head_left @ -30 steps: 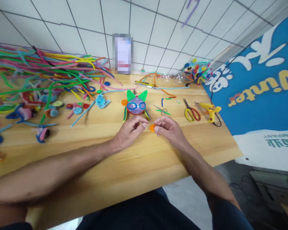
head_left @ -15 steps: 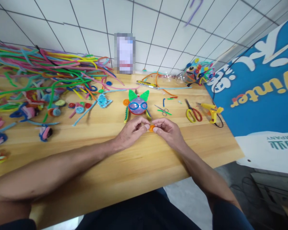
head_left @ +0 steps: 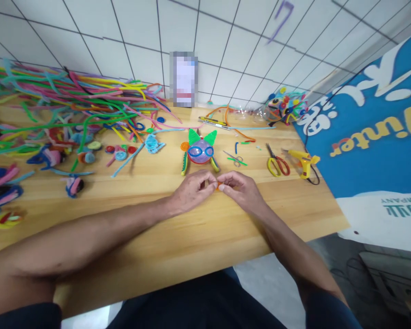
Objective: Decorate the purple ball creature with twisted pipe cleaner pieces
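Note:
Between the fingertips of my left hand (head_left: 196, 189) and my right hand (head_left: 240, 188) is a small orange pipe-cleaner coil (head_left: 219, 186), mostly covered by the fingers. Both hands pinch it just above the table. Right behind them stands a purple ball figure (head_left: 200, 152) with green pipe-cleaner ears (head_left: 210, 137), blue rings on its front and green-and-yellow legs. A second orange coil (head_left: 184, 146) sits at the figure's left side; whether it is attached I cannot tell.
Pipe cleaners (head_left: 89, 91) are heaped at the left, with a light-blue tangle (head_left: 153, 143) nearer. At right lie small scissors (head_left: 237, 158), red-and-yellow scissors (head_left: 277, 162) and a yellow glue gun (head_left: 304, 161). A phone (head_left: 184, 80) leans on the tiled wall.
The fingertips have drawn closer together over the orange coil, so less of it shows. The whole view has shifted slightly; the figure and tools stay in place on the table.

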`<state>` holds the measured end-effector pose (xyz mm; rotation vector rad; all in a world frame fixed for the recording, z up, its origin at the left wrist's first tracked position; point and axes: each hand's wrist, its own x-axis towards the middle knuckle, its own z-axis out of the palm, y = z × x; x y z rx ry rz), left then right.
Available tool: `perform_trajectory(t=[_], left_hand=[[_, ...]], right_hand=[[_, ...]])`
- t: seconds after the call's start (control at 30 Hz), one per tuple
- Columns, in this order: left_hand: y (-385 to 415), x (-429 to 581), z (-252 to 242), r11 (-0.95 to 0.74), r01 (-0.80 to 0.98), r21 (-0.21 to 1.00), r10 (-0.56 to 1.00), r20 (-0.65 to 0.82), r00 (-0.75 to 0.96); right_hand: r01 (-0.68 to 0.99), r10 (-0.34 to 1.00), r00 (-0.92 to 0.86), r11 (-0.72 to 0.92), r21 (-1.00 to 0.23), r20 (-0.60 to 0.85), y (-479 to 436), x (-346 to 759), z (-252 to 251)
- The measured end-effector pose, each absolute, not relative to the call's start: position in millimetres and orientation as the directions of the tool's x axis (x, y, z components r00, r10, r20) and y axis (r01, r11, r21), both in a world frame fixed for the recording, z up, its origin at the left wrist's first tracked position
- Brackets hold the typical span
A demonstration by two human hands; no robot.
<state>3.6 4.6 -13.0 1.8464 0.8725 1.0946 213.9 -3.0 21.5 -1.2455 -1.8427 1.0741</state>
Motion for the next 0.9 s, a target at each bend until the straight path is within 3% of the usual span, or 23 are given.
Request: perform_trajectory(t=[0.33,0.57,0.7,0.9], left_hand=[[2.8,2.8,-11.7,-0.465,0.198,0.863,0.849,0.371,0.376],[2.8,-0.7,-0.9,-0.271,0.092,0.958,0.907,0.222,0.357],[2.0,3.1,-6.4,-0.098,0.003,0.995,0.926,0.090,0.366],[4.2,6.3,-10.9,-0.034,-0.130,0.991,0.940,0.076,0.332]], right_hand=[[0.429,0.958,-0.287,0.146,-0.891,0.018,-2.7,210.3,18.7],[0.288,0.969,-0.226,-0.033,-0.957,-0.101,5.1,210.4,28.7],[0.103,0.982,-0.127,-0.126,-0.987,-0.139,7.7,206.8,30.4],[-0.054,0.966,-0.138,-0.230,-0.972,-0.220,5.3,189.1,33.0]])
